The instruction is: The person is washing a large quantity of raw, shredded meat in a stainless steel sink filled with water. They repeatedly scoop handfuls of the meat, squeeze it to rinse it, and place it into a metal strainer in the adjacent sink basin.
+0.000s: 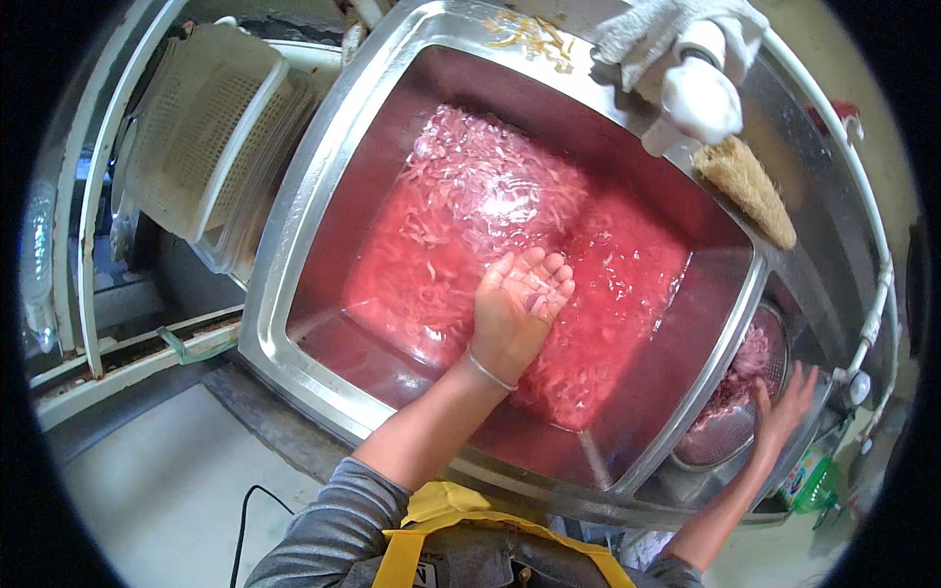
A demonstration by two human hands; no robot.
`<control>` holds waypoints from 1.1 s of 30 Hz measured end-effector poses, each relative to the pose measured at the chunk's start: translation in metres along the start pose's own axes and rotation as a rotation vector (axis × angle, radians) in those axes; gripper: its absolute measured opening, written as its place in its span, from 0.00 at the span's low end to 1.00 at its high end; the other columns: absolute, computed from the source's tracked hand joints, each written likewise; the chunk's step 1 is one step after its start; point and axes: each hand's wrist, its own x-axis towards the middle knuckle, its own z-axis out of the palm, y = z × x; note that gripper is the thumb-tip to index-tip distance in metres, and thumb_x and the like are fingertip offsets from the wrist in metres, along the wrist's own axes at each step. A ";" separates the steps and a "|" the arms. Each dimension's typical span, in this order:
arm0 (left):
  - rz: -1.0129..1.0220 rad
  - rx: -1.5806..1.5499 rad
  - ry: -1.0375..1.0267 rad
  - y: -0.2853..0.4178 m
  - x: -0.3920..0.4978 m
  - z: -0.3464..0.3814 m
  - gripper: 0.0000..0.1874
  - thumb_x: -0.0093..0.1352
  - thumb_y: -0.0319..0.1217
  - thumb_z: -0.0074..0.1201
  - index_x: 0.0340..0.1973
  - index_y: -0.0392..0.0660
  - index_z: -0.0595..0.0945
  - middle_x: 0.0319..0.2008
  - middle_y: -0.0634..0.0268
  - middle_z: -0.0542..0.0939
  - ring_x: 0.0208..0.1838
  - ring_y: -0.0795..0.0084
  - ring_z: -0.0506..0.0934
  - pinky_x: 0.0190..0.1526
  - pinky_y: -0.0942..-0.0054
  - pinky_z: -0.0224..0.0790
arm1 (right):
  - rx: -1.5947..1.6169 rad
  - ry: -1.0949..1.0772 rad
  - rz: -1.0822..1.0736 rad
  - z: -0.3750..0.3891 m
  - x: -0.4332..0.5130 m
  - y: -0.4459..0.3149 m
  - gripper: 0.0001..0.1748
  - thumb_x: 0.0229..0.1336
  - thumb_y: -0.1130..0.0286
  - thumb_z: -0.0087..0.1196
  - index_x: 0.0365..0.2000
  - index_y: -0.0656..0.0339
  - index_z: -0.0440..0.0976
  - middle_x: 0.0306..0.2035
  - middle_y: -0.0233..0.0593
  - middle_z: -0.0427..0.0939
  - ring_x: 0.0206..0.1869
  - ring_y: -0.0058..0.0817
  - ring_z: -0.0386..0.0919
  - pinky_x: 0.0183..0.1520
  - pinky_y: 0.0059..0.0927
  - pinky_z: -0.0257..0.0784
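Observation:
My left hand (514, 305) is palm up over the large steel sink basin (309, 235), fingers slightly curled. Cupped in its palm are small, wet pale and purplish pieces (537, 300). Beneath it, red-tinted water (617, 294) covers many thin pinkish shreds (507, 169), which look like cut meat and pile up towards the far side. My right hand (783, 408), fingers spread, is at the right side of a round metal colander (706, 448) in the smaller basin. Similar pink shreds (750, 360) lie in the colander. Nothing shows in the right hand.
Stacked plastic baskets (213, 132) stand left of the sink on a metal rack (88, 257). A white tap (698, 99) with a grey cloth (632, 44), a fibrous loofah-like scrubber (746, 191) and yellowish scraps (537, 37) sit along the rim. A green bottle (812, 485) stands right.

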 end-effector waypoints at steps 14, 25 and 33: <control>0.341 0.054 0.161 0.035 0.000 0.010 0.11 0.70 0.37 0.42 0.32 0.44 0.75 0.36 0.60 0.79 0.43 0.62 0.76 0.51 0.61 0.68 | 0.515 -0.547 -0.656 0.137 0.009 -0.413 0.35 0.51 0.59 0.58 0.60 0.51 0.61 0.65 0.50 0.55 0.69 0.51 0.46 0.65 0.57 0.51; 0.268 0.016 0.196 0.036 0.002 0.013 0.14 0.71 0.38 0.40 0.36 0.40 0.74 0.41 0.52 0.77 0.47 0.55 0.75 0.56 0.55 0.65 | 1.259 -0.940 -0.146 0.133 -0.057 -0.328 0.12 0.54 0.72 0.55 0.40 0.62 0.73 0.33 0.42 0.76 0.43 0.30 0.76 0.42 0.32 0.74; 0.003 0.214 0.120 0.008 0.007 0.016 0.18 0.71 0.38 0.37 0.47 0.40 0.74 0.42 0.56 0.79 0.46 0.62 0.77 0.53 0.63 0.68 | 1.206 -0.225 -0.356 -0.019 -0.030 -0.292 0.17 0.40 0.79 0.64 0.36 0.65 0.75 0.38 0.44 0.72 0.39 0.38 0.74 0.42 0.33 0.71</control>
